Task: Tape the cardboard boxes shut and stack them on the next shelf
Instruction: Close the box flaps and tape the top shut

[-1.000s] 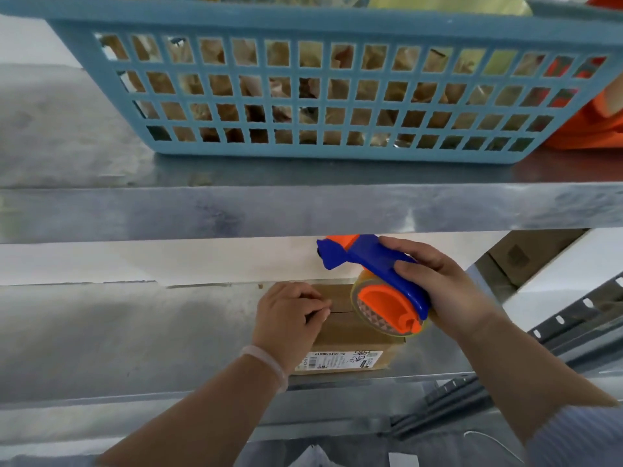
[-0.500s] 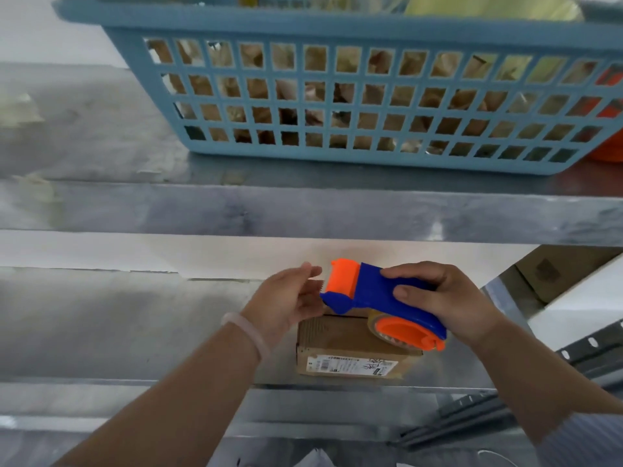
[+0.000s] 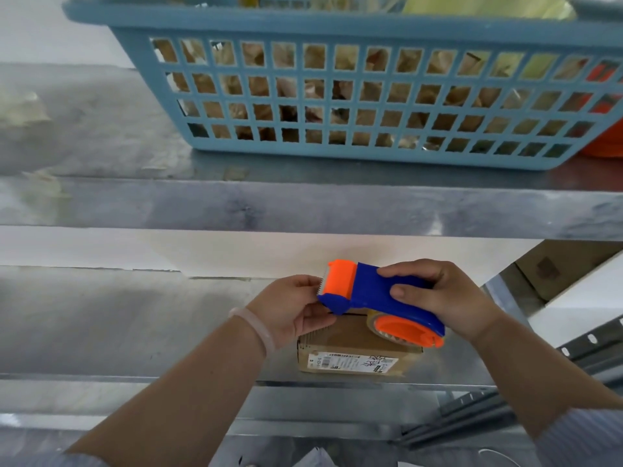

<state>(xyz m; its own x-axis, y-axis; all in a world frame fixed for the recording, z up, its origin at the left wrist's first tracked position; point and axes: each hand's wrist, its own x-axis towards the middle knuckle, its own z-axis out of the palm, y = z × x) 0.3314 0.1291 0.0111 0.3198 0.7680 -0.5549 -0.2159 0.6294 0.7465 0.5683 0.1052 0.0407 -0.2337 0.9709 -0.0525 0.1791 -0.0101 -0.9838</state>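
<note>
A small cardboard box [image 3: 354, 352] with a white label on its front sits on the lower metal shelf [image 3: 135, 318], near the front edge. Just above it my right hand [image 3: 438, 298] grips the blue handle of a blue and orange tape dispenser [image 3: 377, 298]. My left hand [image 3: 296, 308] is at the dispenser's orange cutter end, fingertips touching near the toothed blade; any tape between them is too faint to tell. Both hands hide the back of the box's top.
A light blue plastic basket [image 3: 337, 146] full of brown items stands on the upper metal shelf [image 3: 303, 210]. Something orange [image 3: 606, 143] lies to its right. Another cardboard box [image 3: 553, 271] shows behind the shelf post at the right. Slotted metal rails [image 3: 573, 352] run at lower right.
My left hand has lifted off the box top and gone to the dispenser's cutter end. My right hand has turned the dispenser flatter, its head now pointing left.
</note>
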